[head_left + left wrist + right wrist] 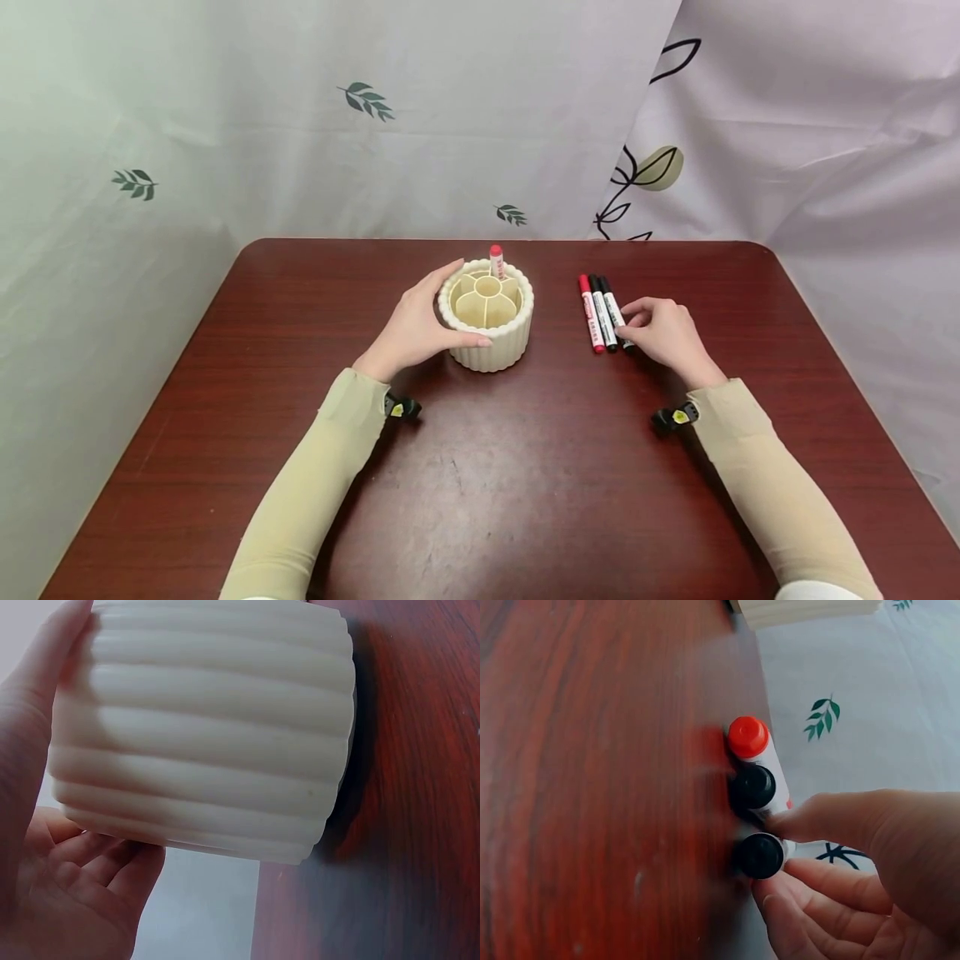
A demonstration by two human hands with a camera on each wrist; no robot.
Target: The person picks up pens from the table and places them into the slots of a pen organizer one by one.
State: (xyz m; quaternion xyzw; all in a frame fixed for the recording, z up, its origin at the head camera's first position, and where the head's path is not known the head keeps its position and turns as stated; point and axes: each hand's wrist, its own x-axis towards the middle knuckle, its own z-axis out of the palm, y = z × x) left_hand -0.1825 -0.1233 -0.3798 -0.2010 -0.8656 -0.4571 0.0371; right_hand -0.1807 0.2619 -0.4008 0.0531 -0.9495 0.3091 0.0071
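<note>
A cream ribbed pen holder (489,350) with several compartments stands upright on the table. One red-capped marker (497,261) sticks up from its far compartment. My left hand (416,325) grips the holder from the left, thumb across the near wall and fingers round the far side. To the right lie a red marker (592,315) and a black marker (603,314) side by side. With thumb and fingers, my right hand (666,333) pinches the rightmost black marker (760,856), whose end shows between them in the right wrist view.
The dark red wooden table (525,483) has rounded far corners. Behind it hangs a pale cloth (450,125) printed with leaves.
</note>
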